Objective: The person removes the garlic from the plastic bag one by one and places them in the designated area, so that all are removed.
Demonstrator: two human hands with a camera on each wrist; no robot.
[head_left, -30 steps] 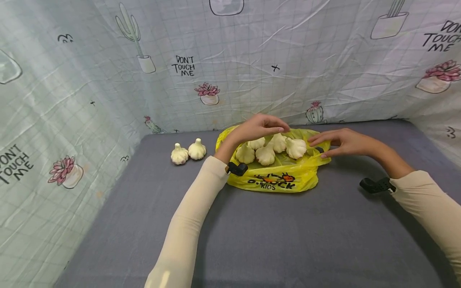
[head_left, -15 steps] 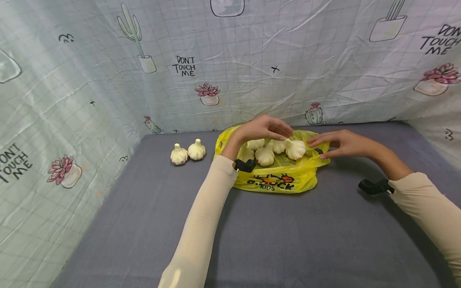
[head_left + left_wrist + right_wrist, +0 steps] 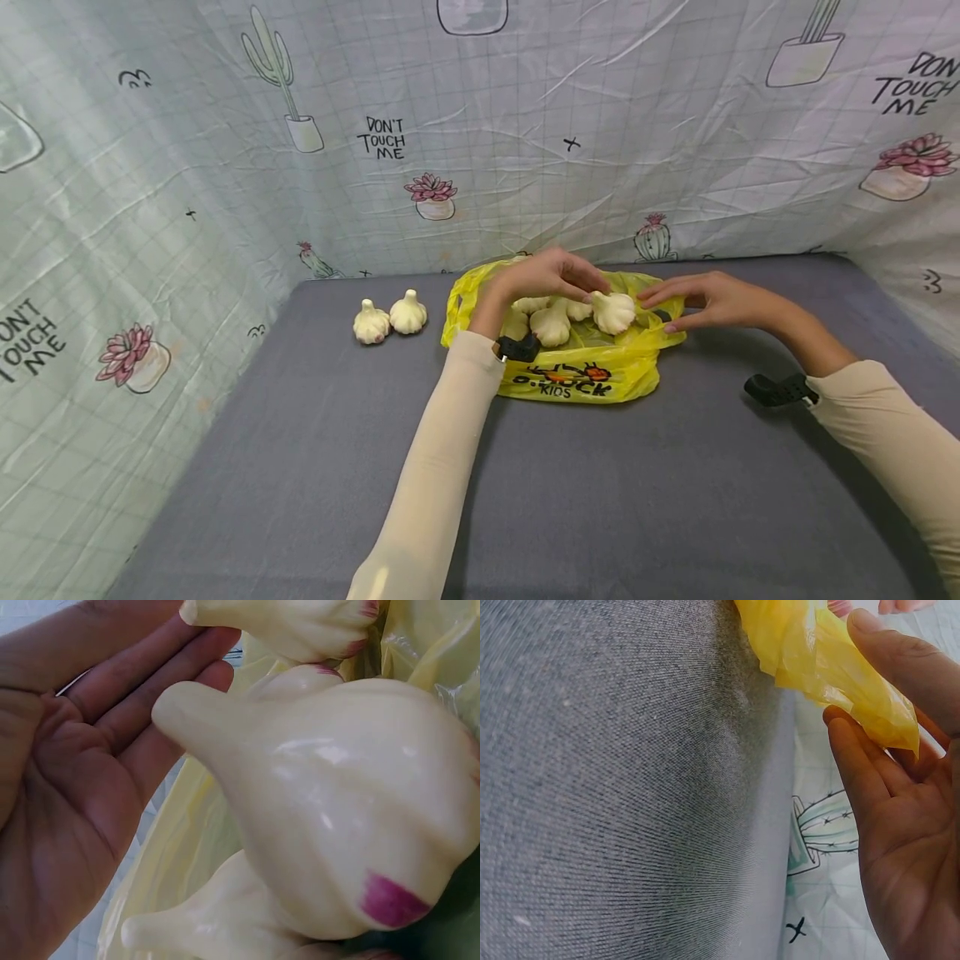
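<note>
A yellow plastic bag [image 3: 581,379] with printed lettering lies open at the back of the table, several garlic bulbs inside. My left hand [image 3: 551,273] reaches over it, thumb and fingertips right at the stem of the rightmost garlic bulb [image 3: 615,313]. In the left wrist view its fingers [image 3: 161,686] stretch out, with a large garlic bulb [image 3: 352,802] close to the camera. My right hand [image 3: 720,300] holds the bag's right edge. The right wrist view has the yellow plastic [image 3: 840,667] between thumb and fingers [image 3: 859,761].
Two garlic bulbs, one [image 3: 371,322] beside another [image 3: 408,312], stand on the grey cloth-covered table [image 3: 637,483] left of the bag. A printed curtain [image 3: 510,125] encloses the back and left side. Black wrist cameras sit on both wrists.
My left hand has moved right and down over the bag, to the rightmost bulb's stem. The right hand stays at the bag's edge, and the bulbs keep their places.
</note>
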